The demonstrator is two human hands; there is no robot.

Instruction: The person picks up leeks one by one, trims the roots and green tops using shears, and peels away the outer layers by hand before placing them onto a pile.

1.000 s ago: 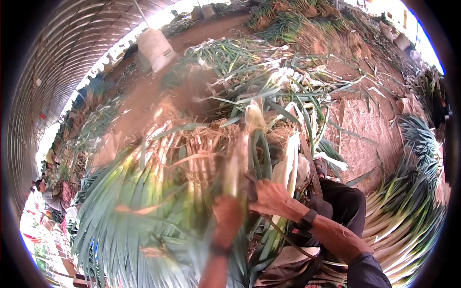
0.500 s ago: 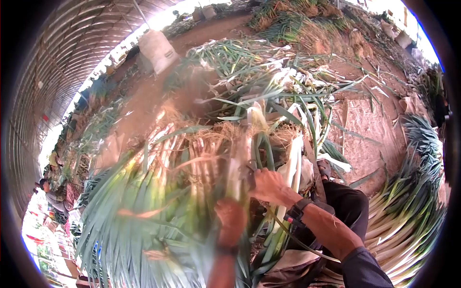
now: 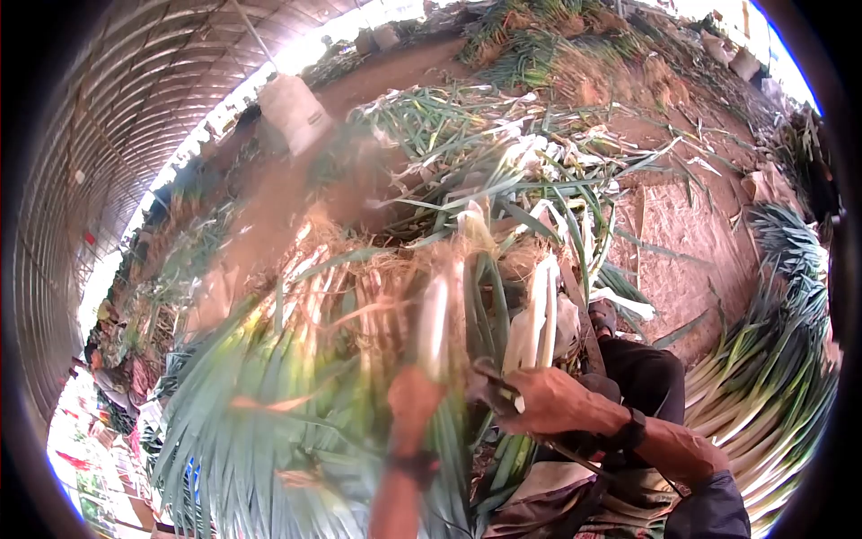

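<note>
Right of the white leek stalk, the right hand clamps a dark tool; apart, the left hand nears the stalk, its grip too blurred to tell.

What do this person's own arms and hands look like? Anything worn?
The left hand and right hand wear no gloves. The left wristband is dark but blurred; the right wristband is dark and watch-like. A dark sleeve ends near the right elbow.

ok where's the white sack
The white sack is at the upper left of the head view, left of the loose green leaves, just below the slanting pole.
</note>
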